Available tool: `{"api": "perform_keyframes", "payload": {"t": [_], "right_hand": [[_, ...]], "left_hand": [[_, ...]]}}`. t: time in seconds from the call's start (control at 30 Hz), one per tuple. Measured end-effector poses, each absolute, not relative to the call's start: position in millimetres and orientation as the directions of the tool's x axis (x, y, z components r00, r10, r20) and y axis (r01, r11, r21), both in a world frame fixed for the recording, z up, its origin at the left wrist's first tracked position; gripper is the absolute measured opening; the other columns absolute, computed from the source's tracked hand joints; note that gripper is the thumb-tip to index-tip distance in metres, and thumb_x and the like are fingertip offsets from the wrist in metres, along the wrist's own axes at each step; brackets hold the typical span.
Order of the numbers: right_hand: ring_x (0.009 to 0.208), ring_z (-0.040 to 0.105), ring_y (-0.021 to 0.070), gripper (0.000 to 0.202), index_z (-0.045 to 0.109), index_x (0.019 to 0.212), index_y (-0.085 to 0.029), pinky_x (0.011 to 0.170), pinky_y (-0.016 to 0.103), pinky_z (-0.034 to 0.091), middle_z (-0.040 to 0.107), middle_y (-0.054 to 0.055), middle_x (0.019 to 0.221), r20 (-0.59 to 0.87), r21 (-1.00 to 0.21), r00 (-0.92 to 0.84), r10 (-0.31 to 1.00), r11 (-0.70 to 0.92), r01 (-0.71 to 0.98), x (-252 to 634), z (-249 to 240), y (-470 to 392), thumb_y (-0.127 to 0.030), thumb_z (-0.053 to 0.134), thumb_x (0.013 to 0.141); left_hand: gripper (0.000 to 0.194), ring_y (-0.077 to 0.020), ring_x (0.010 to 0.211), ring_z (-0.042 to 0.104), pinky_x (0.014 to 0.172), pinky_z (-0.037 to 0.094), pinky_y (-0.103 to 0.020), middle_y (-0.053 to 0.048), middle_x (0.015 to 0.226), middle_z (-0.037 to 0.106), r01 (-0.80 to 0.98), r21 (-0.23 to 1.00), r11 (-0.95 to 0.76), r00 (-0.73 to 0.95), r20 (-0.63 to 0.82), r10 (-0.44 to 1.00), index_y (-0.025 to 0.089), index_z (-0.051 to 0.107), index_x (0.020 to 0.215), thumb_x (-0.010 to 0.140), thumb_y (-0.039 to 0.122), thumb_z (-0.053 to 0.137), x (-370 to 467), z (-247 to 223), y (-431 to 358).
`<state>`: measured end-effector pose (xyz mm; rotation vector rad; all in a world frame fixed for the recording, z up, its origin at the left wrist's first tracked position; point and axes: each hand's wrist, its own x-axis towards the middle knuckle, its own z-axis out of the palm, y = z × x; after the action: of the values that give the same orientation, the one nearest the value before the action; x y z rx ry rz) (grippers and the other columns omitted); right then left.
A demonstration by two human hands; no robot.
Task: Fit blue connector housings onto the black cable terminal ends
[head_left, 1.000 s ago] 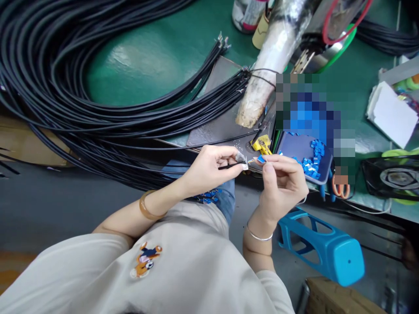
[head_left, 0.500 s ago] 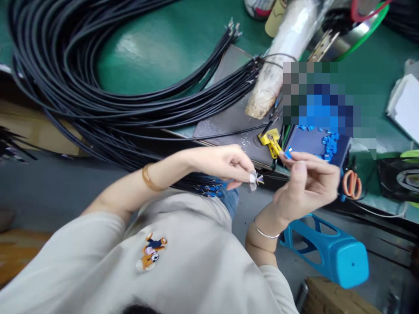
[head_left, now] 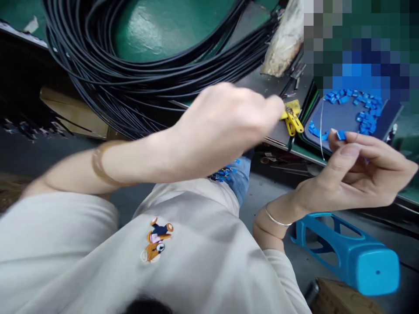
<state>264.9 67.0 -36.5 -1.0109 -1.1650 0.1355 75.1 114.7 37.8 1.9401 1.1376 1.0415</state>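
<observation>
My right hand (head_left: 369, 170) pinches a small blue connector (head_left: 341, 135) between thumb and fingertips, just in front of a dark tray (head_left: 342, 115) with many like it. My left hand (head_left: 232, 115) is raised with its back to me and slightly blurred. Its fingers are curled, and whatever they hold is hidden behind them. Close past its fingertips lies a yellow cable stripper (head_left: 293, 117) at the bench edge. A thin whitish strand (head_left: 321, 126) crosses the tray's front left corner.
Thick loops of black cable (head_left: 163, 69) cover the bench's left side. A plastic-wrapped roll (head_left: 284, 48) lies behind the stripper. Blue-tipped cable ends (head_left: 225, 171) hang by my lap. Below my right arm stands a blue stool (head_left: 376, 270), with a cardboard box (head_left: 340, 296) near it.
My left hand has risen and turned its back to me; the cable end with coloured wires it pinched is now out of sight. My right hand has shifted rightward, still pinching the blue connector.
</observation>
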Motion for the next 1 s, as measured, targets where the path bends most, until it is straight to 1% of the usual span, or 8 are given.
{"api": "perform_keyframes", "payload": {"t": [0.07,0.13,0.2,0.3,0.5,0.77,0.9,1.0], "right_hand": [[0.103,0.069,0.018,0.018,0.066,0.097,-0.023,0.088,0.035,0.062,0.064,0.001,0.101,0.683,-0.729,0.421,0.597,0.526,0.438,262,-38,65,-0.009,0.055,0.094],[0.102,0.069,0.0192,0.016,0.066,0.098,-0.022,0.089,0.038,0.061,0.064,0.002,0.101,0.674,-0.729,0.385,0.631,0.479,0.489,257,-38,64,-0.01,0.056,0.094],[0.099,0.07,0.02,0.013,0.065,0.098,-0.021,0.084,0.039,0.061,0.065,0.003,0.099,0.672,-0.715,0.345,0.655,0.452,0.534,250,-39,64,-0.011,0.058,0.093],[0.092,0.07,0.0194,0.009,0.067,0.092,-0.02,0.077,0.038,0.062,0.068,0.003,0.095,0.663,-0.684,0.275,0.696,0.415,0.6,243,-39,64,-0.012,0.065,0.089],[0.091,0.07,0.0175,0.011,0.073,0.091,-0.023,0.082,0.037,0.061,0.072,0.002,0.097,0.611,-0.635,0.176,0.772,0.344,0.691,238,-39,64,-0.015,0.073,0.083],[0.094,0.07,0.0178,0.012,0.072,0.092,-0.024,0.084,0.038,0.061,0.072,0.002,0.1,0.588,-0.604,0.123,0.799,0.332,0.725,232,-38,72,-0.016,0.073,0.083],[0.1,0.07,0.0195,0.004,0.068,0.087,-0.021,0.088,0.041,0.063,0.07,0.004,0.105,0.508,-0.681,0.123,0.853,0.31,0.664,233,-37,77,-0.018,0.069,0.085],[0.1,0.071,0.0202,0.004,0.065,0.084,-0.019,0.089,0.043,0.063,0.068,0.006,0.108,0.483,-0.759,0.214,0.849,0.284,0.586,239,-36,80,-0.021,0.067,0.087]], "left_hand": [[0.017,-0.0055,0.047,0.041,0.051,0.035,-0.021,0.003,0.06,0.054,0.251,0.895,-0.369,0.284,0.296,0.912,0.017,0.059,0.072,0.088,0.019,0.062,68,9,111],[0.019,-0.0039,0.042,0.039,0.044,0.031,-0.02,0.003,0.063,0.057,0.02,0.993,-0.114,0.172,0.109,0.979,0.018,0.059,0.08,0.09,0.033,0.065,65,-19,106],[0.022,-0.0025,0.039,0.036,0.039,0.025,-0.019,0.003,0.063,0.059,-0.18,0.98,0.087,0.153,-0.059,0.986,0.018,0.058,0.084,0.088,0.037,0.067,68,-39,101],[0.022,-0.0016,0.039,0.035,0.037,0.021,-0.018,0.004,0.062,0.06,-0.316,0.917,0.245,0.226,-0.178,0.958,0.018,0.058,0.087,0.084,0.034,0.072,75,-51,101],[0.029,-0.0006,0.038,0.036,0.038,0.023,-0.017,0.003,0.059,0.062,-0.317,0.894,0.317,0.41,-0.173,0.896,0.015,0.058,0.084,0.079,0.038,0.076,83,-44,114],[0.03,-0.0014,0.043,0.043,0.042,0.032,-0.015,0.002,0.06,0.063,-0.294,0.889,0.351,0.511,-0.164,0.844,0.014,0.057,0.08,0.075,0.033,0.08,84,-45,125],[0.023,-0.0044,0.051,0.052,0.05,0.041,-0.016,0.002,0.059,0.059,-0.261,0.908,0.329,0.544,-0.143,0.827,0.013,0.059,0.076,0.076,0.027,0.077,84,-44,127],[0.018,-0.0047,0.052,0.052,0.051,0.042,-0.017,0.003,0.059,0.057,-0.235,0.931,0.28,0.529,-0.119,0.84,0.012,0.059,0.073,0.077,0.023,0.074,84,-44,128]]}}
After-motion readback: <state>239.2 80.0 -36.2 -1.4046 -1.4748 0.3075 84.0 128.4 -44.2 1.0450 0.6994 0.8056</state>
